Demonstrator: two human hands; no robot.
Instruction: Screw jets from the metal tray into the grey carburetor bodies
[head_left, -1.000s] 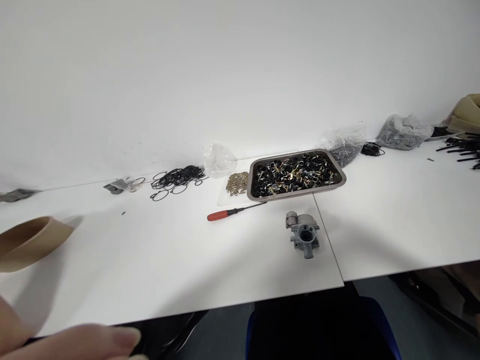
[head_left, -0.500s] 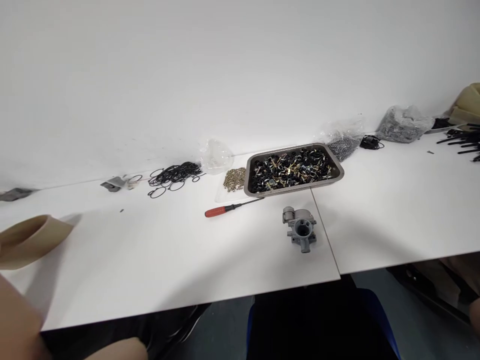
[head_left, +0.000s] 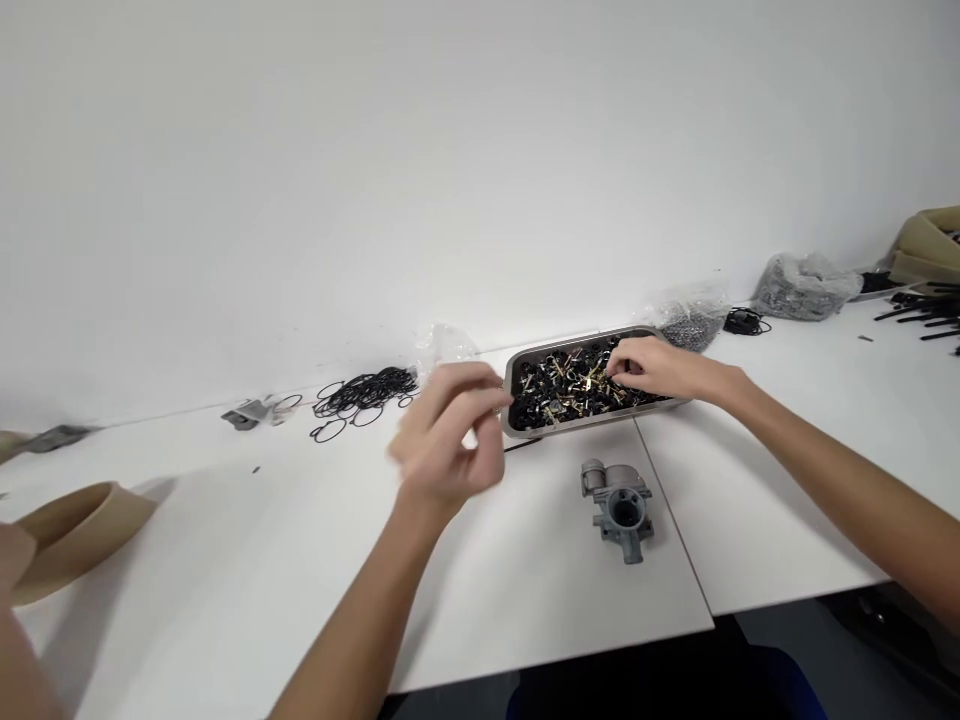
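My right hand (head_left: 649, 366) reaches into a metal tray (head_left: 525, 428) filled with small black and brass parts, its fingers curled down among them; what they pinch is hidden. Just left of the tray hovers my left hand (head_left: 450, 430), smeared by motion, with its fingers partly bent. It covers the spot where the red-handled screwdriver lay. A grey cast metal carburetor body (head_left: 621, 497) stands on the white table (head_left: 300, 560) in front of the tray, between my two arms, touched by neither hand.
A heap of black rubber rings (head_left: 365, 392) and a small grey part (head_left: 247, 413) lie at the back left. Plastic bags of small parts (head_left: 802, 285) and black rods (head_left: 926, 310) sit at the right. A tan band (head_left: 75, 530) lies far left.
Both hands have come up into view from below: the right one has gone into the tray, the left one has moved over the screwdriver's place. The camera has tilted slightly.
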